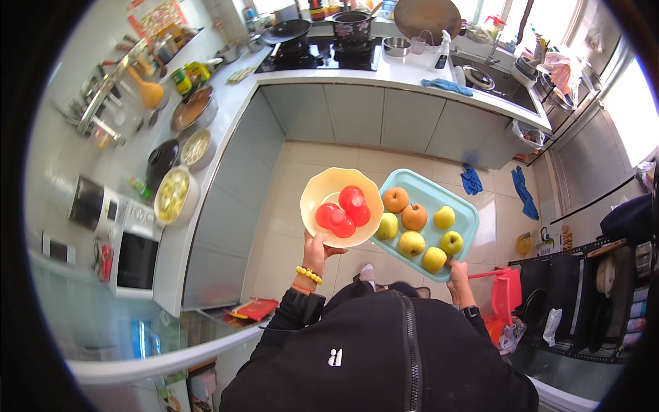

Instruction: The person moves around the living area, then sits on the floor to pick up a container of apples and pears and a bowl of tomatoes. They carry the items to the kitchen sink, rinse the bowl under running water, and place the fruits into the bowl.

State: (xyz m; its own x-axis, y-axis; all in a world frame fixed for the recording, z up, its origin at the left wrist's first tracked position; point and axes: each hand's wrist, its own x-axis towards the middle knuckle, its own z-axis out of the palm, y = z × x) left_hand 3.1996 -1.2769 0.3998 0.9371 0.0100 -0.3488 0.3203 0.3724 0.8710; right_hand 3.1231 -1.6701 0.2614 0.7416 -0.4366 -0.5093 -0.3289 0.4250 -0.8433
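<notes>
My left hand (pixel 316 251) grips the near rim of a pale yellow scalloped bowl (pixel 313 198), thumb on top. Inside the bowl lie glossy red, rounded objects (pixel 337 217), apparently plastic; their exact kind is unclear. A light-blue rectangular tray (pixel 466 208) is held at its near right corner by my right hand (pixel 457 280). On it rest two orange-brown round fruits (pixel 414 217), probably pears, and several yellow-green fruits (pixel 411 243) that look like apples or pears. The bowl overlaps the tray's left edge. Both are in front of my body, over the tiled floor.
A white counter (pixel 242 92) runs along the left and far sides. It bears a black cooktop (pixel 319 57), a microwave (pixel 136 260) and a food-filled dish (pixel 172 195). The sink (pixel 507 85) is far right. Blue cloths (pixel 471 180) lie on the floor; a dark rack (pixel 571 293) stands right.
</notes>
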